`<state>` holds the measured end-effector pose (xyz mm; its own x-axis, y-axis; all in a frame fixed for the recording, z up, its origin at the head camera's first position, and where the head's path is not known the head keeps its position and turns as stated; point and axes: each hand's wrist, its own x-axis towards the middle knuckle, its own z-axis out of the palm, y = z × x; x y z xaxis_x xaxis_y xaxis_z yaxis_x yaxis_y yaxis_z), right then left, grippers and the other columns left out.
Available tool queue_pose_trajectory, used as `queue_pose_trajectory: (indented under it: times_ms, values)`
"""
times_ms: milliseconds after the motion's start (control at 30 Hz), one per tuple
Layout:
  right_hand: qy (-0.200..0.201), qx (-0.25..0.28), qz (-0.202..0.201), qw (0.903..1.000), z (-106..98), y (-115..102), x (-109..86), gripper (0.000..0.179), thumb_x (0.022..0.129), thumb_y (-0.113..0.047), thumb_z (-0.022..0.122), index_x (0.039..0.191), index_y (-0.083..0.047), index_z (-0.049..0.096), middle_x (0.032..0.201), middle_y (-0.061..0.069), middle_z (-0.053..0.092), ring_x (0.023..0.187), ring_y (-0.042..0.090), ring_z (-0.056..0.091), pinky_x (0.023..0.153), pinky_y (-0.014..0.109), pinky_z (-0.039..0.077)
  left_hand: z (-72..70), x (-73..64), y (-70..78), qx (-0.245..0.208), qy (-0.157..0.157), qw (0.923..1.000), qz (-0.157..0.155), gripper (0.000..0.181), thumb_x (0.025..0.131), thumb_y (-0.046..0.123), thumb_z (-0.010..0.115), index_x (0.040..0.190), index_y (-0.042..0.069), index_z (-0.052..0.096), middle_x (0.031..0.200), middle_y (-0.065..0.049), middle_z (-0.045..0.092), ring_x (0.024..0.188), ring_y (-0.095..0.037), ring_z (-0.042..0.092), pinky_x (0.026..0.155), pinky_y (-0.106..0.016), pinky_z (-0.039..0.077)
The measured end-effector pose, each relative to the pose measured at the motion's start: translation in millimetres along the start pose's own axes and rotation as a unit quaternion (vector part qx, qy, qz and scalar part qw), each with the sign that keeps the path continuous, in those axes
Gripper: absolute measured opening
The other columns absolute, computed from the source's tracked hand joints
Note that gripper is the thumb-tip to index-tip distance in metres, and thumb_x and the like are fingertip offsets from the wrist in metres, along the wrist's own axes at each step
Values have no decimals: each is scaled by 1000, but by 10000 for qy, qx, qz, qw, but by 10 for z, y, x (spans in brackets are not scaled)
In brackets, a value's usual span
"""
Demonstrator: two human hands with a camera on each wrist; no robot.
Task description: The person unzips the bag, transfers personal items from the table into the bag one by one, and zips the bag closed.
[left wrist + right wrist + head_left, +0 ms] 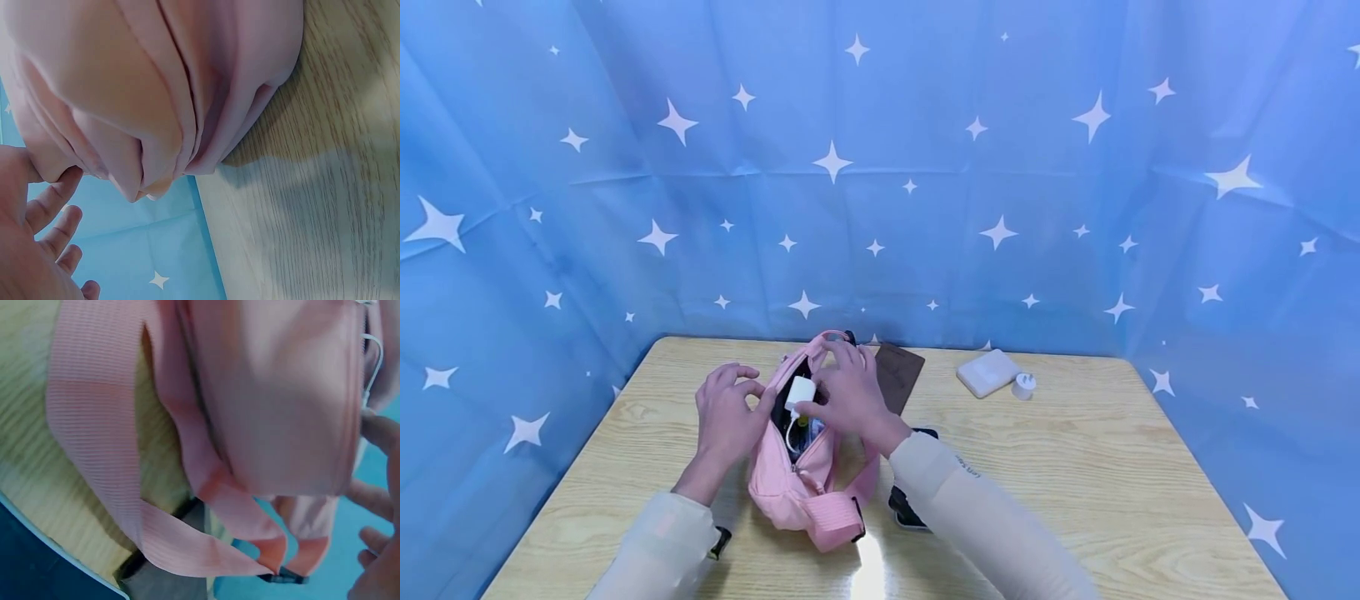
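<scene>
A pink waist bag [775, 483] lies unzipped on the table, its dark opening facing up. My left hand [726, 417] is at the left edge of that opening; the left wrist view shows the thumb and index finger pinching the pink fabric [94, 81], other fingers spread. Over the opening, my right hand [850, 392] holds a white charger [801, 392] between thumb and index finger. A white cable [789, 435] runs from the charger down into the bag. Small items inside the bag are mostly hidden. In the right wrist view, the fingers reach past the bag's edge [281, 425].
Behind the right hand lies a brown flat case [898, 375]. Farther right are a white power bank [988, 372] and a small white round plug [1023, 385]. A black phone-like object [904, 510] is partly under the right forearm. A small black-and-yellow item [720, 543] sits by the left sleeve.
</scene>
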<state>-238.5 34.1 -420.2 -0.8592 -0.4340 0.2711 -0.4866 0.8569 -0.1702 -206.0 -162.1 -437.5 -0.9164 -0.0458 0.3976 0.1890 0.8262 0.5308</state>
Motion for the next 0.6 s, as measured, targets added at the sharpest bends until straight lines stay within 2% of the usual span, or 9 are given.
queue_pose_trajectory:
  times_ms: [167,333,467,600]
  values:
    - [-222,-647,-14,9977,101,-47,-11,44,80,-71,61,84,-29,73,159,2,29,147,25,24,117,58,19,-2,1,40,-7,-6,10000,18,26,90,29,66,81,6,73,121,-9,62,133,-34,38,111,-58,20]
    - [-397,-818,109,9958,138,-79,-1,43,78,-72,61,74,-30,69,157,1,26,147,26,20,117,59,17,1,-4,64,-17,-33,10000,33,25,89,28,67,80,6,73,122,-10,62,134,-34,38,111,-59,20]
    - [-454,-880,98,9950,136,-88,12,44,80,-70,61,89,-31,76,155,0,30,148,26,19,118,60,15,3,-3,61,-3,26,10000,61,24,89,28,67,79,7,73,121,-9,62,132,-34,39,110,-58,21]
    - [-523,-886,-15,9947,125,-84,23,47,83,-68,60,107,-30,75,155,1,31,148,25,18,118,60,14,-1,-6,39,62,40,10000,21,25,89,28,67,79,7,73,120,-9,62,132,-35,39,110,-59,22]
